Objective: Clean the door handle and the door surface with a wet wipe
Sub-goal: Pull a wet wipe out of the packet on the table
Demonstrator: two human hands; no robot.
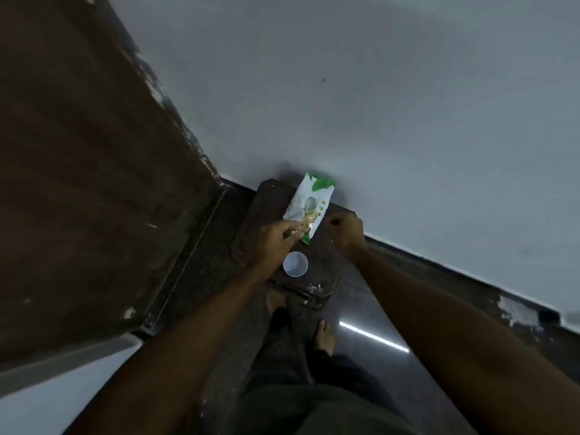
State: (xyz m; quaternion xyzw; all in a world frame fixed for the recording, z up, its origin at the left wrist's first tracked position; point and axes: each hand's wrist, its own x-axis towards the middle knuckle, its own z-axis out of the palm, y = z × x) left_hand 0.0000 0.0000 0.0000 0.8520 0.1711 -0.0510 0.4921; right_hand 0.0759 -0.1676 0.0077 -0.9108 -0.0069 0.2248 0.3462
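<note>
Left hand [276,238] pinches wipe pack [309,207] | white-green, flat on stool [326,252]

Print on the wipes pack [309,206] is unreadable.

bare forearms [194,334], barefoot [324,337], seemingly dark trousers [282,365]

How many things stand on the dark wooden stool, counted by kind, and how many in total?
Green and white wet wipe pack: 1
Small white plastic cup: 1
Total on the dark wooden stool: 2
</note>
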